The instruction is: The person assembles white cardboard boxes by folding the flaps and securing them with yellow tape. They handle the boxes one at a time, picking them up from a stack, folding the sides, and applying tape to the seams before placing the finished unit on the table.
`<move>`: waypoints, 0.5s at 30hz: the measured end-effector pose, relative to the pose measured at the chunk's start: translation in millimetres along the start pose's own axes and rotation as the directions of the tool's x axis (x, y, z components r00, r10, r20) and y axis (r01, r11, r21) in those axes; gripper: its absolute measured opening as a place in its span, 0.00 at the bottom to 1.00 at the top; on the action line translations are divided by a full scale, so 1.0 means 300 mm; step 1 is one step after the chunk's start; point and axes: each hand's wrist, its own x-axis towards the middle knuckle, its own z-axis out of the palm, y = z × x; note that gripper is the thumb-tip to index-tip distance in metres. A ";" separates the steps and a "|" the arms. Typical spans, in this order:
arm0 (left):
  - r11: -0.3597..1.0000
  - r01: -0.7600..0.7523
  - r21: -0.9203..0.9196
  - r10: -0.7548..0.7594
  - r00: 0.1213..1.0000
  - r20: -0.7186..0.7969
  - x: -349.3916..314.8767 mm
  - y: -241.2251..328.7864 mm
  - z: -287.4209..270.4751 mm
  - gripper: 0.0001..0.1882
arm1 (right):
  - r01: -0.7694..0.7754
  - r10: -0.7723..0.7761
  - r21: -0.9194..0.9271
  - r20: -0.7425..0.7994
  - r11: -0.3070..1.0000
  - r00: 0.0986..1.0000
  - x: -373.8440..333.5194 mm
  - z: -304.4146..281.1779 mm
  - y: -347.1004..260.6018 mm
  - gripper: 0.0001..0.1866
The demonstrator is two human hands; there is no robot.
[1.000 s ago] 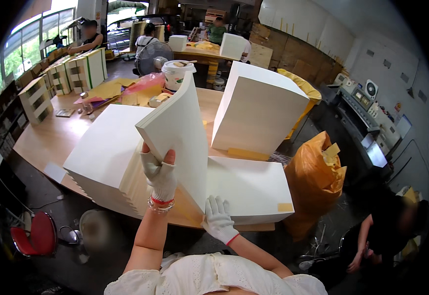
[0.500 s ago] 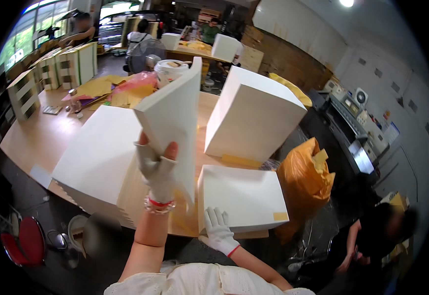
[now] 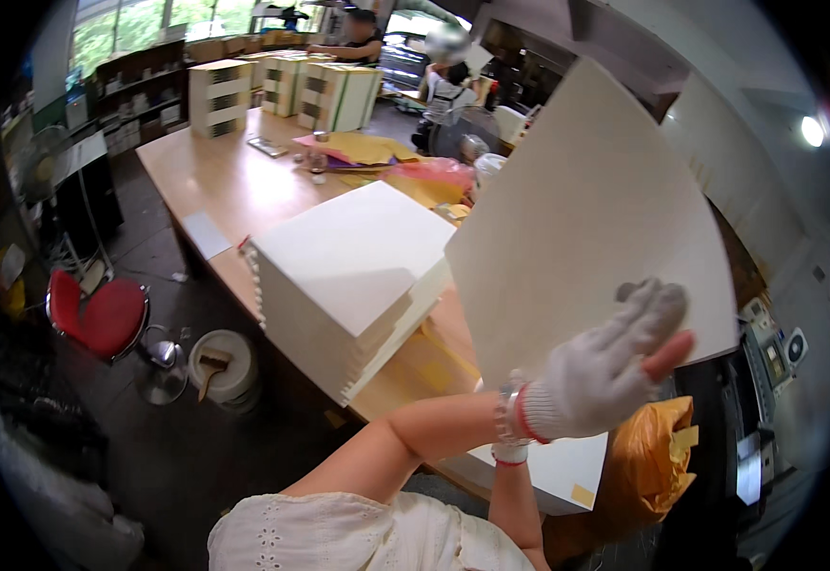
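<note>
A large, slightly curved white paper sheet or thin stack [image 3: 596, 219] stands upright over the right part of the table; its thickness does not show. My left hand [image 3: 605, 371], in a white glove with one bare fingertip showing, reaches across to the right. Its fingers are stretched out against the face of the paper, slightly blurred. Behind my left wrist, only the glove cuff of my right hand [image 3: 510, 454] shows; its fingers are hidden. Below lies a white paper block [image 3: 567, 466] with a small yellow tag. To the left is a tall stack of white paper [image 3: 348, 257] with stepped edges.
The wooden table [image 3: 234, 195] carries banded paper blocks [image 3: 222, 95] and yellow and pink sheets [image 3: 367, 149]. An orange bag [image 3: 658, 457] stands at right. On the floor are a red chair [image 3: 115, 314] and a white bucket [image 3: 229, 381] with a brush. Other people work behind.
My view has swung left. My left hand has carried the upright paper from the left stack over to the right, and its broad face now shows. My right hand has become hidden behind my left wrist.
</note>
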 end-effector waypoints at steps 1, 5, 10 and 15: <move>0.989 -0.115 0.094 0.112 0.993 0.038 0.016 -0.015 0.013 0.22 | -0.036 0.037 0.077 -0.003 0.996 0.999 -0.001 0.022 0.004 0.41; 0.972 -0.148 0.180 0.109 0.972 0.210 0.121 -0.035 0.039 0.18 | -0.179 0.184 0.457 0.033 0.872 0.982 0.042 0.157 -0.028 0.33; 0.982 0.190 -0.012 -0.139 0.755 0.641 0.160 -0.220 -0.280 0.21 | -0.319 0.261 0.792 0.208 0.520 0.943 0.188 0.372 -0.177 0.25; 0.793 0.533 0.296 -0.609 0.661 0.440 0.170 -0.558 -0.798 0.18 | -0.660 0.538 0.628 0.417 0.413 0.732 0.278 0.551 -0.151 0.19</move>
